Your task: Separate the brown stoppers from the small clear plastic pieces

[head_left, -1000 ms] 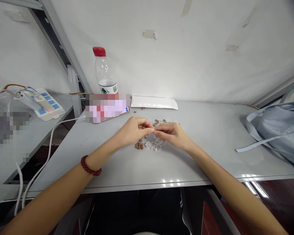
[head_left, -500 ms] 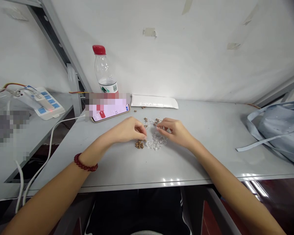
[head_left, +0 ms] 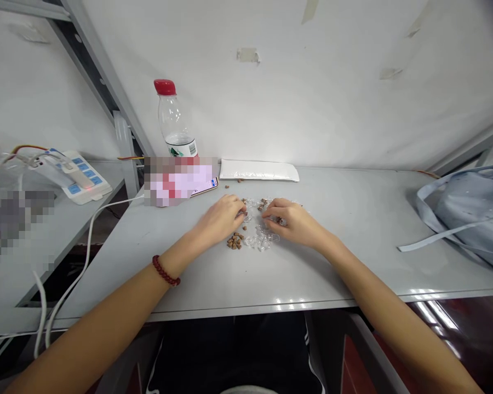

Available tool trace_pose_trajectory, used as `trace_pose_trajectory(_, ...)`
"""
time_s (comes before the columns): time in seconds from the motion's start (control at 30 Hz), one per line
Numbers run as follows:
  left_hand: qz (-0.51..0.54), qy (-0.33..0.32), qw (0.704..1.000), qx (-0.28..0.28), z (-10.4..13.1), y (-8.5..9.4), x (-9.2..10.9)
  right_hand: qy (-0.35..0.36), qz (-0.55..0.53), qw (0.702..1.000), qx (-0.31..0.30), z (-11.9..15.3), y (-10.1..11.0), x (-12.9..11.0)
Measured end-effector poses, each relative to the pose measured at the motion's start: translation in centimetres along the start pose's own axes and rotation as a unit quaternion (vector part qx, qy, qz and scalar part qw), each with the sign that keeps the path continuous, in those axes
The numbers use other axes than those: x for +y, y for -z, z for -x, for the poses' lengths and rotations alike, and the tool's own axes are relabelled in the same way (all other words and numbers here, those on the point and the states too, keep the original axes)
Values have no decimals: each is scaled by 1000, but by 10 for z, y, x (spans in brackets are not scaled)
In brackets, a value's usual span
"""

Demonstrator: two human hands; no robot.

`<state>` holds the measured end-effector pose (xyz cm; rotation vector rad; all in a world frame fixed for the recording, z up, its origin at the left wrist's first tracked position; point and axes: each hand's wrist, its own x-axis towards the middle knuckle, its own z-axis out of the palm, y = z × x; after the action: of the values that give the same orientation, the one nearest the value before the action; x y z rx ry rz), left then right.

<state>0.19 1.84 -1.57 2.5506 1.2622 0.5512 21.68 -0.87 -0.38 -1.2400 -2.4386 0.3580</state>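
Note:
My left hand [head_left: 224,218] is curled over the table, its thumb and fingertips closed together beside some small brown pieces and clear plastic bits. Whatever sits in that pinch is too small to name. Just below it lies a little pile of brown pieces [head_left: 235,241], with one loose brown piece [head_left: 245,227] nearby. My right hand [head_left: 291,219] has its fingers bent and drawn together over more pieces; its fingertips partly hide what is there. Between and below the hands spreads a heap of clear plastic pieces [head_left: 261,241]. Farther back is a small brown cluster [head_left: 263,203].
Behind the hands lies a flat white packet [head_left: 258,170] against the wall. A red-capped bottle [head_left: 175,120] and a partly blurred phone [head_left: 205,186] with a white cable are at back left. A power strip [head_left: 84,178] is farther left. A pale blue bag [head_left: 472,213] rests at right.
My left hand has moved away from the brown pile, up toward the back pieces. A loose brown piece now shows between the hands. My right hand stays nearly in place.

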Motion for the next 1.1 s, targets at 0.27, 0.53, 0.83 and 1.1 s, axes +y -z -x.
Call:
trace_pose_trajectory(0.27,22,-22,999,35,0,1,0,28,-11,998,56,-2,-2,1)
trace_pose_trajectory(0.53,232,20,969,79,5,22,28,38,-102,989,97,-2,-1,-11)
trace_pose_trajectory(0.83,438,74,896,18,8,26,38,16,-244,967,68,2,-3,-28)
trace_pose_trajectory(1.1,347,84,929,93,7,48,16,15,-108,984,143,1,2,-19)
